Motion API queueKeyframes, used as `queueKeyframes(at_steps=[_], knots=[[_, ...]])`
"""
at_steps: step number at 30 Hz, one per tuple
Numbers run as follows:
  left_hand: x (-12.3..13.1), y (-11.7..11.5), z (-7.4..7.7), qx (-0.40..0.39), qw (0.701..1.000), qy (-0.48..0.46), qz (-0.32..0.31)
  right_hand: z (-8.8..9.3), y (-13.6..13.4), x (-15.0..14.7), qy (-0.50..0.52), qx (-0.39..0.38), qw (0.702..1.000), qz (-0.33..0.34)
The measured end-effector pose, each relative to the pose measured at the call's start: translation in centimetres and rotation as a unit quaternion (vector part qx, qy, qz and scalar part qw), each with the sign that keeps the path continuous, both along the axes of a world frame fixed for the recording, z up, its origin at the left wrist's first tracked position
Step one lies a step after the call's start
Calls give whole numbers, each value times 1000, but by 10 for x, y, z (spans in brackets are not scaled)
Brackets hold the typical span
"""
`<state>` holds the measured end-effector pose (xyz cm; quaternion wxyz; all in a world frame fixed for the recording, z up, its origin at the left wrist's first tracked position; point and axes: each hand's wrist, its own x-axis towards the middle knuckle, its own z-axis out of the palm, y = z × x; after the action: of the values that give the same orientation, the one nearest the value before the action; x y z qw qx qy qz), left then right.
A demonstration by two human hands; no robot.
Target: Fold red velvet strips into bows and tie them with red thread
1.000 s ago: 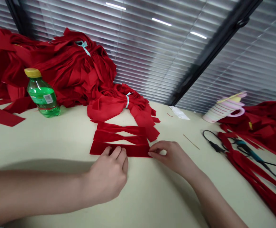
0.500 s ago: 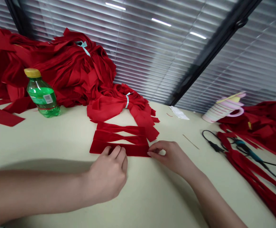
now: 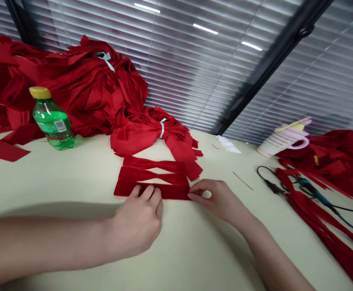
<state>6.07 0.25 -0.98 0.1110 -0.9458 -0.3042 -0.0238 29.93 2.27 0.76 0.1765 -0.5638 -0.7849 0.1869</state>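
A flat strip of red velvet ribbon (image 3: 176,192) lies on the table, nearest me. My left hand (image 3: 142,216) is on its middle, fingers curled and closed at the front edge; the thumb is hidden. At the strip's right end, my right hand (image 3: 211,198) pinches the corner between thumb and forefinger. Just beyond lie two more red strips, a middle strip (image 3: 136,174) and a far strip (image 3: 140,162), both drawn narrow at their centres.
Red ribbon bundles tied with light-blue bands (image 3: 162,128) are piled behind. A green bottle (image 3: 53,123) stands left. On the right are a striped mug (image 3: 277,141), a teal-handled tool (image 3: 316,192) with a black cord, and more red ribbon (image 3: 343,161).
Both hands keep almost the same places on the near ribbon strip. The whole view has shifted very slightly.
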Motion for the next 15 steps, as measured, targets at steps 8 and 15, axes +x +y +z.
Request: queueKeyframes(at_steps=[8,15], knots=[[-8,14,16,-104,993,-55,-7,6,0,-28,85,74,993,17],[-14,18,25,-155,987,-34,-12,6,12,-74,17,43,990,137]])
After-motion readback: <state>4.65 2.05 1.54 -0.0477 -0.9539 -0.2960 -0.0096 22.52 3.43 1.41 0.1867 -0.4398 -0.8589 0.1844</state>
